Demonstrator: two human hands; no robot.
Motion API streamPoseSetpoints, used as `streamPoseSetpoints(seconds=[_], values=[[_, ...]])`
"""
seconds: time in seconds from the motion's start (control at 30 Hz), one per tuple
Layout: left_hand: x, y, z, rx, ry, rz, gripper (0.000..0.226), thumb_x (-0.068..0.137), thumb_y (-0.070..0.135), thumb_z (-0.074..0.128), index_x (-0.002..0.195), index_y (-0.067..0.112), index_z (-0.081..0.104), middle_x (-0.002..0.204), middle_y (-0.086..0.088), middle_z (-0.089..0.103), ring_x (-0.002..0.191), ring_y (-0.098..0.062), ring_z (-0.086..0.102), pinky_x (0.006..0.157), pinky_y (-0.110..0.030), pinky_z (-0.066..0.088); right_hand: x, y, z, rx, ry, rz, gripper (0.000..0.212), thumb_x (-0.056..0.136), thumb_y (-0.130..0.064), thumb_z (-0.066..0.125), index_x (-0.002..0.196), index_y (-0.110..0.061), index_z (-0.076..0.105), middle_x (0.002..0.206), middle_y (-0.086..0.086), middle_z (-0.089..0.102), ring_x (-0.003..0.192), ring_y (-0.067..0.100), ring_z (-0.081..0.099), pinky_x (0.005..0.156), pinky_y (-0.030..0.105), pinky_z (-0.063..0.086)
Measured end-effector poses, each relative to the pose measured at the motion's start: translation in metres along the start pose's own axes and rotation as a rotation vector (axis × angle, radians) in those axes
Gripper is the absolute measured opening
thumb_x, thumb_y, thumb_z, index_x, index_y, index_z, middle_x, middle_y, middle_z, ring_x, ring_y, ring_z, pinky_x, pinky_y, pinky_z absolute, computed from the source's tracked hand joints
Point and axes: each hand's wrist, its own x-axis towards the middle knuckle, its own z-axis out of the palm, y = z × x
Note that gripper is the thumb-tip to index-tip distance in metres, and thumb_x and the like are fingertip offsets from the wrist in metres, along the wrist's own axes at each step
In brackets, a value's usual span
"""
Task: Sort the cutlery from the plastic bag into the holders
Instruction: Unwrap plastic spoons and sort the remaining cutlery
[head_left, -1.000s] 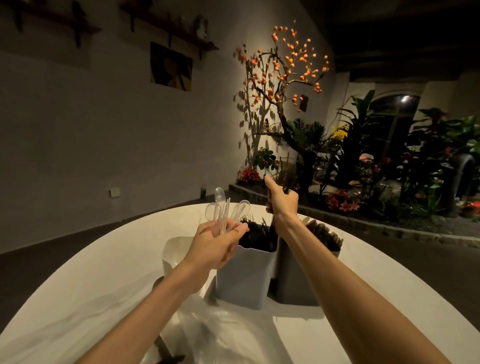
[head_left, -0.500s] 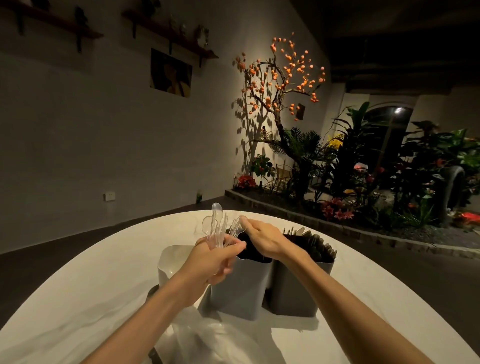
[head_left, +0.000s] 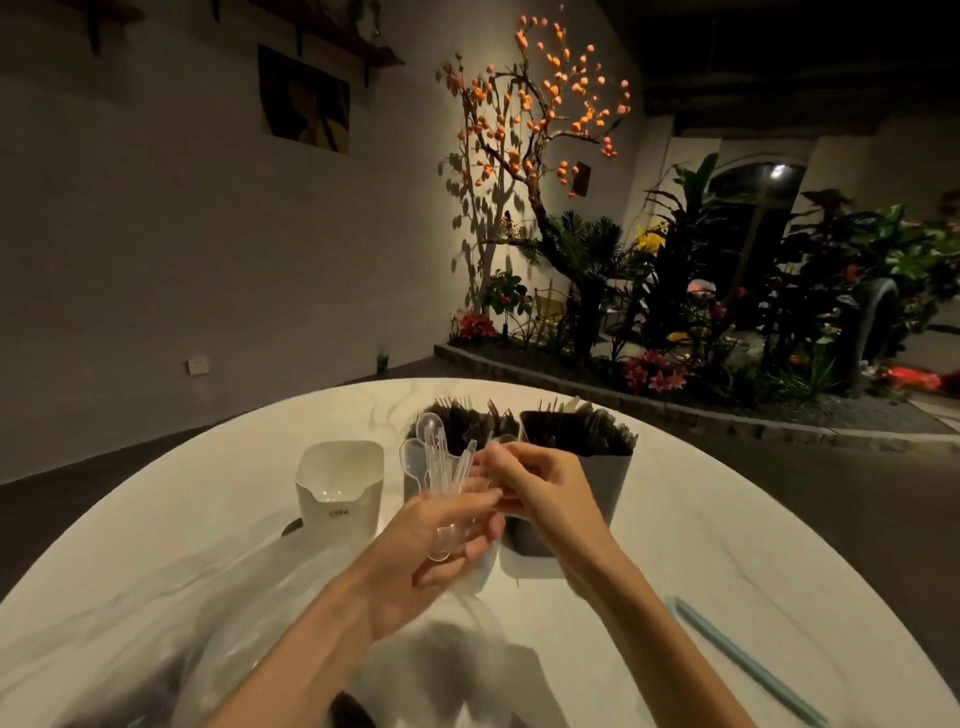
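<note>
Several clear spoons (head_left: 435, 462) were clasped in the left hand (head_left: 441, 535); one should be pinched singly by the right hand (head_left: 540, 483), whose grip could not be told.

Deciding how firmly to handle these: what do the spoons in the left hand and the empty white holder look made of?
Spoons: thin clear plastic, glossy; the dark cutlery behind shows through them, so probably flimsy. White holder: smooth, opaque, soft sheen on its rim; plastic or glazed ceramic, I cannot tell which. The left hand holds the spoons bunched.

Clear spoons (head_left: 435, 467), white holder (head_left: 340, 486), dark grey holder (head_left: 597, 488), veined white table (head_left: 727, 545).
</note>
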Motion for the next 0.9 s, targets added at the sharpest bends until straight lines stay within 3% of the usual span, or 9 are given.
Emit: streamPoseSetpoints(seconds=[0.1, 0.17, 0.3, 0.5, 0.57, 0.67, 0.77, 0.83, 0.9], values=[[-0.005, -0.033, 0.006, -0.048, 0.049, -0.063, 0.025, 0.094, 0.018, 0.062, 0.111, 0.003, 0.074, 0.112, -0.017, 0.071, 0.065, -0.01, 0.056, 0.033, -0.013, 0.02, -0.022, 0.023, -0.012, 0.123, 0.127, 0.089, 0.033, 0.105, -0.029, 0.049, 0.102, -0.004, 0.071, 0.095, 0.006, 0.078, 0.087, 0.025, 0.076, 0.076, 0.035, 0.063], [-0.009, -0.05, 0.007, -0.041, 0.086, -0.098, 0.028, 0.095, 0.02, 0.062, 0.114, 0.004, 0.073, 0.119, -0.02, 0.071, 0.069, -0.012, 0.064, 0.032, -0.013, 0.021, -0.032, 0.035, -0.017, 0.158, 0.137, 0.139, 0.033, 0.107, -0.029, 0.045, 0.107, -0.005, 0.069, 0.097, 0.006, 0.078, 0.089, 0.024, 0.076, 0.074, 0.032, 0.062], [-0.008, -0.074, 0.011, 0.037, 0.171, -0.103, 0.029, 0.095, 0.02, 0.063, 0.111, -0.003, 0.07, 0.106, -0.024, 0.072, 0.057, -0.014, 0.059, 0.031, -0.012, 0.027, -0.046, 0.053, -0.024, 0.097, 0.059, 0.202, 0.031, 0.107, -0.029, 0.045, 0.113, -0.011, 0.07, 0.098, 0.002, 0.079, 0.09, 0.017, 0.076, 0.072, 0.022, 0.059], [-0.01, -0.085, 0.005, 0.103, 0.244, -0.065, 0.024, 0.085, 0.027, 0.071, 0.095, 0.005, 0.073, 0.089, -0.019, 0.072, 0.054, -0.016, 0.059, 0.037, -0.015, 0.029, -0.051, 0.061, -0.034, 0.048, 0.28, 0.124, 0.03, 0.108, -0.026, 0.042, 0.102, -0.015, 0.069, 0.087, -0.002, 0.079, 0.086, 0.013, 0.075, 0.077, 0.024, 0.061], [-0.014, -0.086, 0.006, 0.134, 0.254, -0.053, 0.025, 0.08, 0.03, 0.075, 0.091, 0.008, 0.077, 0.072, -0.013, 0.066, 0.047, -0.013, 0.052, 0.043, -0.019, 0.028, -0.055, 0.063, -0.037, -0.059, 0.423, 0.081, 0.028, 0.108, -0.024, 0.04, 0.103, -0.014, 0.066, 0.079, -0.001, 0.076, 0.076, 0.013, 0.074, 0.073, 0.024, 0.062], [-0.015, -0.087, 0.004, 0.156, 0.278, -0.059, 0.027, 0.077, 0.028, 0.078, 0.087, 0.003, 0.075, 0.056, -0.007, 0.052, 0.036, -0.008, 0.035, 0.033, -0.015, 0.022, -0.065, 0.066, -0.041, -0.472, 0.52, -0.024, 0.021, 0.106, -0.021, 0.044, 0.108, -0.013, 0.063, 0.095, 0.001, 0.072, 0.074, 0.01, 0.065, 0.074, 0.019, 0.058], [-0.014, -0.09, 0.003, 0.156, 0.224, -0.077, 0.039, 0.081, 0.024, 0.076, 0.096, -0.011, 0.069, 0.052, -0.006, 0.045, 0.033, -0.007, 0.028, 0.031, -0.015, 0.017, -0.074, 0.067, -0.037, -0.83, 0.313, -0.158, 0.02, 0.104, -0.04, 0.048, 0.104, -0.026, 0.062, 0.08, -0.013, 0.068, 0.066, 0.006, 0.061, 0.068, 0.025, 0.055], [-0.014, -0.092, 0.001, 0.125, 0.226, -0.097, 0.021, 0.091, 0.014, 0.067, 0.091, -0.007, 0.07, 0.051, -0.007, 0.045, 0.032, -0.006, 0.029, 0.03, -0.015, 0.018, -0.078, 0.07, -0.029, -0.756, 0.058, -0.114, 0.038, 0.098, -0.062, 0.045, 0.098, -0.03, 0.066, 0.062, -0.012, 0.06, 0.058, 0.006, 0.058, 0.063, 0.029, 0.053], [-0.015, -0.093, 0.0, 0.122, 0.239, -0.137, 0.022, 0.099, 0.006, 0.054, 0.082, 0.002, 0.067, 0.05, -0.006, 0.045, 0.034, -0.007, 0.031, 0.03, -0.015, 0.02, -0.078, 0.076, -0.025, -0.693, -0.118, -0.041, 0.053, 0.092, -0.074, 0.041, 0.094, -0.03, 0.07, 0.062, -0.006, 0.062, 0.06, 0.01, 0.059, 0.065, 0.039, 0.055]])
